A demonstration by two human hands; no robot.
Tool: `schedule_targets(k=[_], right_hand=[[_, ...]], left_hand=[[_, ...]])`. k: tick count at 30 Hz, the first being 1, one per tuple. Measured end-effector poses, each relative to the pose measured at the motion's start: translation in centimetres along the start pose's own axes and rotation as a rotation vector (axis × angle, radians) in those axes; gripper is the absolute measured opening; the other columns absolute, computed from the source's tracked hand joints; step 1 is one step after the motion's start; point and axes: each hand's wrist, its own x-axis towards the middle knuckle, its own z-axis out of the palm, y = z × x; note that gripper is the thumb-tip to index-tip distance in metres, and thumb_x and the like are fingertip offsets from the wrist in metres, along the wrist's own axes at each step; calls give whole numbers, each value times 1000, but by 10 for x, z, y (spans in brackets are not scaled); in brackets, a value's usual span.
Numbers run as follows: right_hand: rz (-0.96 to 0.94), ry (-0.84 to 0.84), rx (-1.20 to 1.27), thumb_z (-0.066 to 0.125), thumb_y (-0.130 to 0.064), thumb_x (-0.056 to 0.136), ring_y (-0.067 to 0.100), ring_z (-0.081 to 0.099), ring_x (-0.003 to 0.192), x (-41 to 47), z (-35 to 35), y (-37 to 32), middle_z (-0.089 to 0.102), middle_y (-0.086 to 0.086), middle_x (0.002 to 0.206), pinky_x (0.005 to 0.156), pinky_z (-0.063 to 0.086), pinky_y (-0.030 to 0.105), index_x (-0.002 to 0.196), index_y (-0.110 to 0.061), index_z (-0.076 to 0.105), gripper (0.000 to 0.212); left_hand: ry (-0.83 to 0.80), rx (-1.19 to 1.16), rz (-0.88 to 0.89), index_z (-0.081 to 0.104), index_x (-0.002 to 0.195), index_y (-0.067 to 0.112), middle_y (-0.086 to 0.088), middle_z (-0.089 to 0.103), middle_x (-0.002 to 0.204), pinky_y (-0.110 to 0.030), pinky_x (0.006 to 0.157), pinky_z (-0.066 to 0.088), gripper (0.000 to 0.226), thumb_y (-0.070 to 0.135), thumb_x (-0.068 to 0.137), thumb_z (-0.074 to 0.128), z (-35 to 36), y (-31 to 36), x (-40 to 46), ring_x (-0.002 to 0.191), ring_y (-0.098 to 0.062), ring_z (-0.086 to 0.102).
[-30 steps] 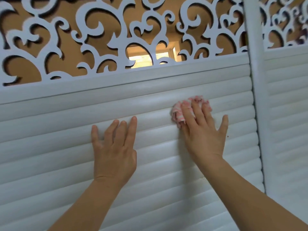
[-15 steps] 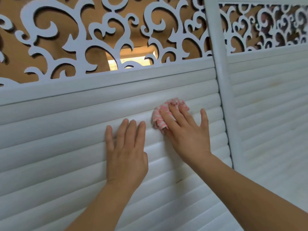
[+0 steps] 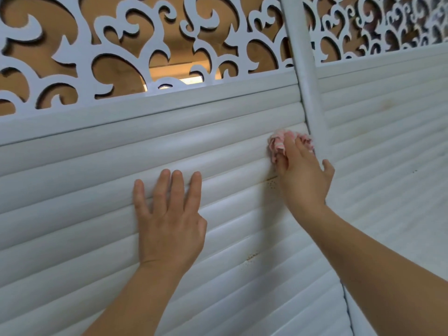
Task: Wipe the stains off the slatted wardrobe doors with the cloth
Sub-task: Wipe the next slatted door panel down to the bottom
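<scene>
While the left hand (image 3: 169, 221) lies flat at the centre of the frame, fingers straight and a little spread, holding nothing and only pressing on the slatted wardrobe door (image 3: 72, 190), the work sits further right. One pink-and-white cloth (image 3: 278, 141) is bunched at centre right, pressed onto a slat under the fingers of the right hand (image 3: 303, 180), which bear down on it; whether they also pinch it I cannot tell. It lies just beside the white upright post (image 3: 308, 93) that parts this door from a second slatted door (image 3: 388, 141) at the right of the frame.

What the coming stroke seems to turn on: the slats run long across the frame, left to right, rising slightly, and a patch of brown specks (image 3: 272, 183) sits just below the cloth, touching the heel side of that hand. A second brownish smear (image 3: 252, 257) shows lower, between the two forearms. The right hand is nearer both. Count: two hands, one cloth, two doors, two visible stain patches.
</scene>
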Motion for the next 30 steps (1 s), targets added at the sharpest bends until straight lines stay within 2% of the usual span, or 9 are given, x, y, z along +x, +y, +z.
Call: schedule_targets(k=[3,7,11,13,16,19,23,27,30], right_hand=[[-114,10,-82,39,-21,97,17,33,138,-26,14,-5,36,-7,150,104,10,41,145,-28,33,49],[-376,55,-134,36,-17,78,30,58,115,-58,16,-26,63,6,125,96,21,44,122,-16,61,51],[-607,113,-149,32,-14,79,31,62,108,-62,9,-32,67,7,116,98,26,50,115,-16,67,50],[-638,140,-190,34,-14,80,29,63,107,-51,7,-21,67,5,116,97,26,49,116,-18,67,49],[-518,114,-224,38,-13,74,26,65,106,-31,5,2,67,3,117,95,23,44,117,-21,66,52],[-358,49,-245,54,-7,78,22,61,112,-11,0,26,63,0,125,95,19,40,122,-25,61,48],[-129,-58,-225,38,-17,97,13,41,129,5,-9,44,39,-11,147,108,11,41,140,-36,37,47],[-48,27,-99,39,-17,96,13,53,116,-10,-2,36,61,-7,126,104,17,36,128,-34,49,38],[-143,81,-109,47,-17,86,16,64,103,-38,11,24,69,-3,109,95,20,35,117,-27,60,35]], left_hand=[[22,15,5,50,133,9,-22,47,128,-65,106,19,56,18,79,37,1,-1,-1,125,-37,36],[28,21,2,51,133,8,-23,48,127,-66,106,19,57,18,78,38,3,0,-1,125,-38,36],[29,27,18,51,134,9,-22,48,128,-65,106,18,59,18,78,38,5,-1,-2,125,-38,36],[38,38,48,51,134,9,-23,50,128,-65,106,19,58,18,77,40,6,-3,-2,125,-38,37],[58,44,64,51,134,8,-23,51,128,-66,105,21,57,16,77,45,8,-4,-2,124,-38,39],[74,49,60,51,133,7,-24,50,127,-67,104,21,55,16,79,46,9,-2,-2,124,-39,38],[87,35,45,51,133,7,-23,49,127,-68,103,21,53,15,81,44,11,-1,-3,124,-39,38],[102,19,37,52,132,6,-25,51,125,-68,103,22,52,15,81,44,11,0,-3,123,-40,38],[104,13,26,53,131,6,-25,52,125,-68,103,21,52,15,81,44,12,0,-2,123,-40,38]])
